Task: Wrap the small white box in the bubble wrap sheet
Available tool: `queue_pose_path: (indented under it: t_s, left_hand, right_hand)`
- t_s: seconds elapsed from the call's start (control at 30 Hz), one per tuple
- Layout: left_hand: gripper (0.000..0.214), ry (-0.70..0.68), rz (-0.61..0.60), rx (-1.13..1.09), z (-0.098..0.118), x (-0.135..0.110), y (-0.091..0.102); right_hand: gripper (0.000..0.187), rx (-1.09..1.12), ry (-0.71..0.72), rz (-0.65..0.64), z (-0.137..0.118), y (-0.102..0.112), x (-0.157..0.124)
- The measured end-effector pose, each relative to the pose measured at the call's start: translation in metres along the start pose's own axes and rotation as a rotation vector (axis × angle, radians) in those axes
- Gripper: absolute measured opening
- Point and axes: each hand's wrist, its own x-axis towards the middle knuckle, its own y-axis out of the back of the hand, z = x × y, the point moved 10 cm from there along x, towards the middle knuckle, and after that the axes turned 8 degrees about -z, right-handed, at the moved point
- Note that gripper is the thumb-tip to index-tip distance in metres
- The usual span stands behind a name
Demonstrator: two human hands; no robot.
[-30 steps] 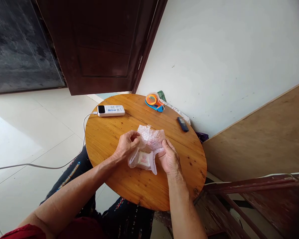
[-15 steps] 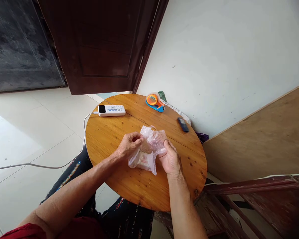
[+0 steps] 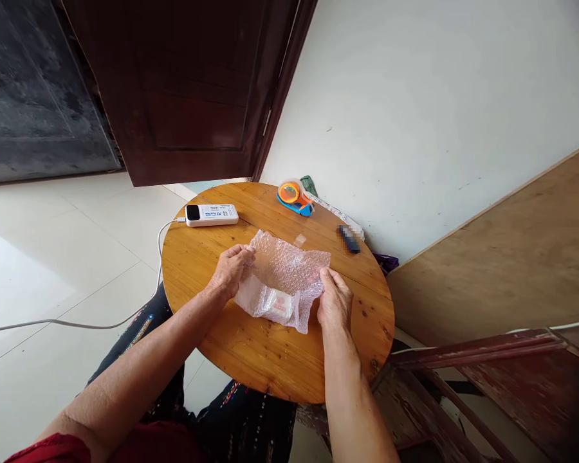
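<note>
A sheet of clear bubble wrap (image 3: pixel 292 260) is spread between my two hands over the round wooden table. My left hand (image 3: pixel 230 269) pinches its left edge between thumb and fingers. On the opposite side, my right hand (image 3: pixel 335 297) grips the right edge, thumb on top. In the near part of the wrap lies a small whitish block (image 3: pixel 278 304) with faint red print, partly covered by the plastic; what it is I cannot tell.
The round wooden table (image 3: pixel 270 370) carries a white power bank (image 3: pixel 212 215) with a cable (image 3: pixel 101 325) running left to the floor. An orange and blue tape dispenser (image 3: pixel 295 197) stands at the far edge. A dark blurred object (image 3: pixel 349 239) lies right of it, near the wall.
The bubble wrap has been pulled wider and flatter. My left hand has moved left and up with its edge, and more of the far part of the sheet shows.
</note>
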Motion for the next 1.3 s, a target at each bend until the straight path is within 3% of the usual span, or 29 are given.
queue_pose_path:
  t_s: [0.17,0.27,0.33,0.43,0.5,0.6,0.67,0.73,0.8,0.87,0.97,1.03,1.1,1.2,1.3]
  left_hand:
    - [0.026,-0.065,0.001,0.098,0.022,0.012,-0.004]
    - [0.018,-0.098,0.041,0.389,0.038,0.018,0.0]
    - [0.026,-0.183,0.089,0.619,0.055,0.013,0.002]
    - [0.032,-0.373,-0.009,0.952,0.072,-0.006,-0.02]
    - [0.034,-0.439,-0.236,1.14,0.064,-0.02,-0.046]
    - [0.057,-0.387,-0.527,1.307,0.039,-0.032,-0.07]
    - [0.066,-0.317,-0.582,1.349,0.031,-0.031,-0.072]
    - [0.06,-0.283,-0.551,1.36,0.034,-0.03,-0.07]
    - [0.048,-0.314,-0.498,1.374,0.045,-0.036,-0.069]
    - [0.037,-0.429,-0.482,1.407,0.059,-0.056,-0.075]
    - [0.029,-0.602,-0.733,1.433,0.056,-0.106,-0.093]
    - [0.018,-0.603,-0.923,1.469,0.04,-0.134,-0.096]
    - [0.012,-0.508,-1.047,1.501,0.022,-0.148,-0.091]
    - [0.011,-0.406,-1.061,1.483,0.012,-0.147,-0.084]
    - [0.013,-0.369,-0.89,1.441,0.019,-0.127,-0.081]
  right_hand:
    - [0.037,-0.048,0.035,0.091,-0.003,0.014,0.006]
    - [0.042,-0.221,0.059,0.05,-0.005,0.014,0.011]
    - [0.046,-0.331,0.065,-0.006,-0.003,0.01,0.015]
    - [0.055,-0.465,0.038,-0.058,0.004,0.006,0.017]
    - [0.057,-0.55,0.028,-0.08,0.007,0.004,0.018]
    - [0.05,-0.634,0.06,-0.117,0.005,-0.001,0.016]
    - [0.044,-0.681,0.083,-0.118,0.001,-0.002,0.014]
    - [0.04,-0.727,0.1,-0.107,-0.004,-0.001,0.012]
    - [0.039,-0.768,0.098,-0.108,-0.008,-0.002,0.01]
    - [0.038,-0.817,0.074,-0.122,-0.009,-0.003,0.009]
    - [0.034,-0.952,0.035,-0.129,-0.01,-0.004,0.008]
    - [0.034,-1.055,0.036,-0.122,-0.011,-0.004,0.006]
    - [0.037,-1.13,0.062,-0.107,-0.014,-0.004,0.004]
    - [0.04,-1.197,0.118,-0.087,-0.019,-0.007,0.0]
    - [0.038,-1.226,0.197,-0.091,-0.025,-0.014,-0.004]
